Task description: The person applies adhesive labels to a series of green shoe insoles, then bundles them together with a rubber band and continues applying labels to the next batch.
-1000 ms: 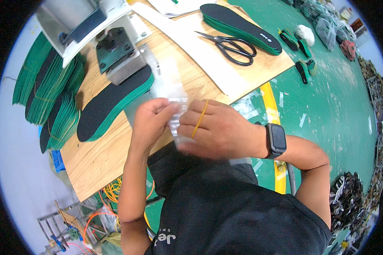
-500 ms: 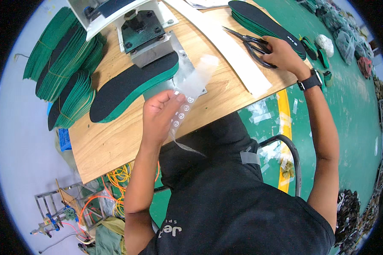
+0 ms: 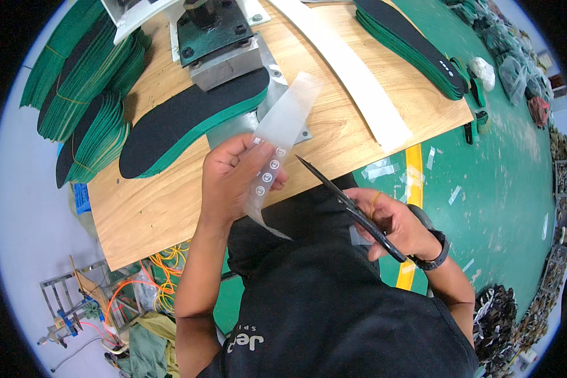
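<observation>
Between the thumb and fingers of my left hand [image 3: 233, 179] is a translucent strip of transfer film [image 3: 286, 120] with small white printed marks. Its upper end sticks up over the table and its lower end hangs curled past the edge. My right hand [image 3: 394, 223] grips black scissors [image 3: 346, 203] over my lap, their tip pointing up and left toward the film but apart from it. Seen edge-on, the blades look closed. A black and green insole [image 3: 195, 123] lies beyond my left hand, its far end by the metal block [image 3: 227, 63] of a press.
Banded stacks of green insoles [image 3: 85, 94] stand at the left of the wooden table [image 3: 164, 208]. A long white strip [image 3: 353, 79] crosses the table's right part. Another insole stack [image 3: 409, 47] lies at the far right edge. Film scraps [image 3: 381, 169] litter the green floor.
My right hand has lifted the scissors off the table's right side and brought them down and left toward my lap. My left hand still holds the film, now turned slightly.
</observation>
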The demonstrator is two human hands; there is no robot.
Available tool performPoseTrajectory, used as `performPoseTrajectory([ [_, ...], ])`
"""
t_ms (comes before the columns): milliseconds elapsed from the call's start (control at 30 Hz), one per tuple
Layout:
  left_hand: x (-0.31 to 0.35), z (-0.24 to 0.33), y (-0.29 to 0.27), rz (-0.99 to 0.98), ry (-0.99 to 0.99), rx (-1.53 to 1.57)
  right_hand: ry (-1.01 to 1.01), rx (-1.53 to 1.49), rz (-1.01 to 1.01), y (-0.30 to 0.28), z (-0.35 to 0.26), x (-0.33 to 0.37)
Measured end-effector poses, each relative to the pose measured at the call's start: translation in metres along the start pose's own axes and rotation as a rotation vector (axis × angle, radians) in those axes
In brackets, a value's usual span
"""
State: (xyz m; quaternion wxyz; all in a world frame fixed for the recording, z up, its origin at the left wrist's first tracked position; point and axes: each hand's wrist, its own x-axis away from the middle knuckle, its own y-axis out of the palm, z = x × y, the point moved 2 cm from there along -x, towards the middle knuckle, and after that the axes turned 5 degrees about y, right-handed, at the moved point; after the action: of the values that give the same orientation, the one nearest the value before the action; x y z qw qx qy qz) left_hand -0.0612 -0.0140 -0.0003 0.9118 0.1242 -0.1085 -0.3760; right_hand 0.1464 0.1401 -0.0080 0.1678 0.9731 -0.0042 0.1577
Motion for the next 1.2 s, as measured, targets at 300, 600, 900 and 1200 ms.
performPoseTrajectory([
  [300,0.002,0.000,-0.004,-0.088,-0.025,0.015,0.044,0.003,0.034,0.010,-0.004,-0.019],
  [600,0.005,0.001,-0.004,-0.181,-0.032,0.005,0.040,0.024,-0.060,0.004,0.000,-0.019],
  [900,0.007,-0.001,-0.004,-0.202,-0.074,-0.054,-0.111,0.101,0.012,0.009,-0.006,-0.019],
  [1200,0.015,0.006,-0.003,-0.275,-0.044,-0.417,-0.026,0.413,0.221,-0.003,-0.004,0.002],
])
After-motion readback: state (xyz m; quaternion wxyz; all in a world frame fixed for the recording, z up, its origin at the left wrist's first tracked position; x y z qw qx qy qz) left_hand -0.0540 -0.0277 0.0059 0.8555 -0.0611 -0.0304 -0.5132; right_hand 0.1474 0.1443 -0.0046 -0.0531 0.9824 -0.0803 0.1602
